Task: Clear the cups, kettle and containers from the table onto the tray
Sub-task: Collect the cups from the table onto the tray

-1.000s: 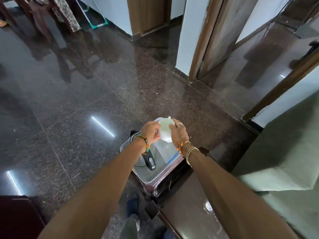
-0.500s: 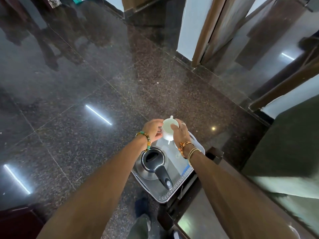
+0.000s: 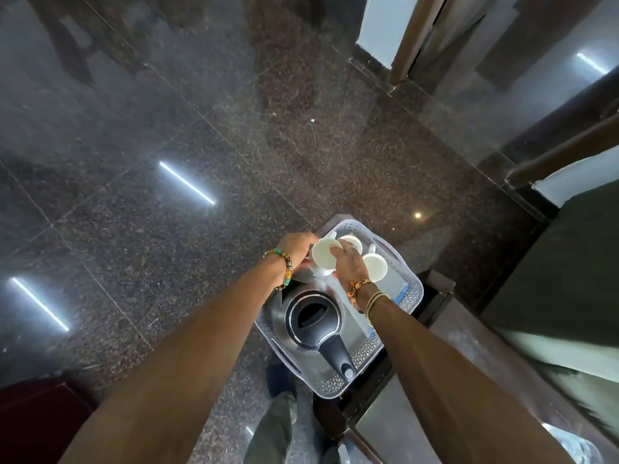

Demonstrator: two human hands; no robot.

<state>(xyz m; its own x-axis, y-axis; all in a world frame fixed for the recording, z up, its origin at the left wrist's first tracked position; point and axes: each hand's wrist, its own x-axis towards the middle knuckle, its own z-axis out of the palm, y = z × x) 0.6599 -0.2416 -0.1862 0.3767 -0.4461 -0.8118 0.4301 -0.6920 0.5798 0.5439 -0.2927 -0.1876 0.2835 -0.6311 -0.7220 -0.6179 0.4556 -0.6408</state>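
Note:
A white perforated tray point(image 3: 365, 354) sits on the corner of a dark glass-topped table point(image 3: 418, 426). A steel kettle point(image 3: 311, 321) with a black lid and handle stands in its near half. Both hands hold one white cup point(image 3: 323, 254) over the tray's far half: my left hand point(image 3: 296, 246) grips its left side, my right hand point(image 3: 350, 266) its right. Two more white cups, one point(image 3: 355, 242) behind the held one and one point(image 3: 375, 267) to its right, stand in the tray.
Polished dark granite floor point(image 3: 201, 145) spreads left and ahead. A doorway with wooden frames point(image 3: 407, 38) is at the upper right. A grey-green sofa point(image 3: 569, 279) lies to the right. A dark red surface point(image 3: 30, 423) fills the lower left corner.
The camera tipped down and nearer, bringing the whole tray, the kettle and two more cups into view. The held cup has sunk lower over the tray between both hands.

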